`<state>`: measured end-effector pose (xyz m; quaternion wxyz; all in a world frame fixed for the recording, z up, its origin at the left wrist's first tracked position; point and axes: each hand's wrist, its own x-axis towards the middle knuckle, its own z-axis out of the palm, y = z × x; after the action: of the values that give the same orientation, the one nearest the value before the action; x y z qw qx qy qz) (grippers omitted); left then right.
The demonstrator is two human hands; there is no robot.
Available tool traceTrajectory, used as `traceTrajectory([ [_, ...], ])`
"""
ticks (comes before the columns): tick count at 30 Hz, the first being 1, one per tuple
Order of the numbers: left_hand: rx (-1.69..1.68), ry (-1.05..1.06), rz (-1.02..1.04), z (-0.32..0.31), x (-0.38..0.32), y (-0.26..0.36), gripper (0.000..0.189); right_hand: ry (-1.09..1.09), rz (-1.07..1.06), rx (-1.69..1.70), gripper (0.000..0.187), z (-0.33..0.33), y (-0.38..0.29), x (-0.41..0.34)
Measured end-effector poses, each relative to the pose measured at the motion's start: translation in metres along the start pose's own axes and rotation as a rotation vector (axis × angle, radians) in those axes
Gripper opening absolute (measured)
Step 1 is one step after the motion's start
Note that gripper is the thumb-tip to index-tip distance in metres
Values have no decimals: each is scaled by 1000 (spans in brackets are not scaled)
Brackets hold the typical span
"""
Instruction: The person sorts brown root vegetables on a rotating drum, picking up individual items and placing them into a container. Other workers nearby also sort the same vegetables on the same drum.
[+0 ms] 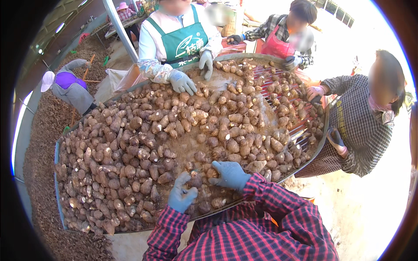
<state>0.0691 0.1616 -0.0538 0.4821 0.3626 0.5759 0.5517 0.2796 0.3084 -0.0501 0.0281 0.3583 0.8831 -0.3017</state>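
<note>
Brown taro corms [124, 169], many with pale cut ends, lie heaped over a large sorting table with a raised rim [58, 195]. My left hand [182, 194], in a grey-blue glove, is over the near side of the table. Its thumb and fingers are apart, and it holds nothing visible. My right hand [232, 176], gloved alike, reaches in from the right with its thumb and forefinger around a brown corm [212, 173]. Another dark corm [195, 180] lies between my two hands. Bare brown table surface [184, 146] shows beyond them.
Opposite stands a co-worker in a green apron [183, 42], gloved hands [183, 82] at the corms. Two more co-workers stand along the right end, beside a slatted grate [298, 130]. A metal post [120, 31] rises at the far left. Behind, a person bends over a brown heap [49, 130].
</note>
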Motion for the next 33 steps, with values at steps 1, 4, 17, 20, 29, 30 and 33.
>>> traceTrajectory([
  [1, 86, 18, 117, 12, 3, -4, 55, 39, 18, 127, 54, -2, 0, -3],
  [4, -70, -215, 19, 22, -4, -6, 66, -203, -261, 1186, 58, -1, -9, -37],
  [17, 1043, -527, 710, 53, -9, 81, 55, -414, -319, 1307, 50, 59, -30, -73],
  [20, 1164, -501, 668, 58, 2, 92, 40, -238, -367, 1397, 50, 55, -27, -63],
  [29, 1373, -32, -155, 55, 110, 74, 41, 160, -79, 165, 54, -27, -6, 24],
  [30, 1263, 33, -171, 42, 115, 69, 44, 216, -84, 317, 50, -38, 4, 19],
  [33, 798, 436, 117, 39, 111, 58, 48, 20, 77, 1166, 32, -58, 45, -15],
])
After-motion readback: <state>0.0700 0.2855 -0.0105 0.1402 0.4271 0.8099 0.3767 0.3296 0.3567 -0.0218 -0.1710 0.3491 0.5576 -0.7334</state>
